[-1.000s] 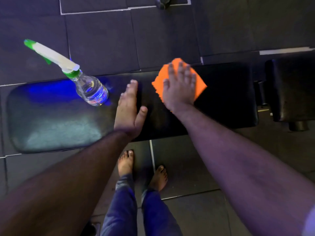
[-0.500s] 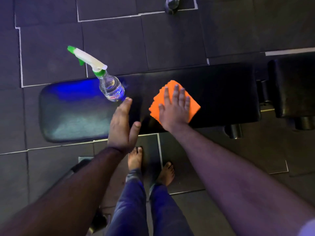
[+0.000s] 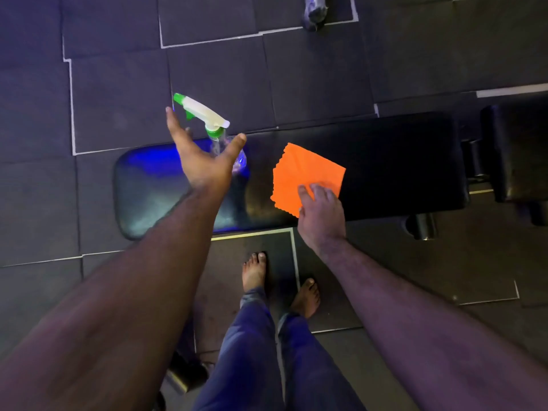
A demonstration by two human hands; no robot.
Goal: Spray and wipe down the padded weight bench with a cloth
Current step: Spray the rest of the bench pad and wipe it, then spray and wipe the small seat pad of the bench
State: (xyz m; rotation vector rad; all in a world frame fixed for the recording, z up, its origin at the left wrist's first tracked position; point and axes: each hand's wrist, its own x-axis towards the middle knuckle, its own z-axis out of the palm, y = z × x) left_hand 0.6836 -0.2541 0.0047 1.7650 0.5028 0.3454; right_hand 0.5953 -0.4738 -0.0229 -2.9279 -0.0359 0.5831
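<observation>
A black padded bench (image 3: 394, 161) runs left to right in front of me, its left end lit blue. A clear spray bottle (image 3: 207, 121) with a white and green trigger head stands on the bench's left half. My left hand (image 3: 201, 157) is spread open right in front of the bottle, fingers apart around it, hiding most of its body; contact is not visible. An orange cloth (image 3: 305, 170) lies flat on the middle of the bench. My right hand (image 3: 321, 212) rests with its fingertips on the cloth's near corner.
Dark rubber floor tiles with pale seams surround the bench. A second black pad (image 3: 516, 155) sits at the right, with metal bench legs (image 3: 421, 226) below. My bare feet (image 3: 255, 272) stand just before the bench. A dark object (image 3: 314, 10) lies at the top edge.
My left hand rose off the pad and reached up to the spray bottle with fingers spread. My right hand slid back to the cloth's near corner, uncovering most of it. The view pulled back.
</observation>
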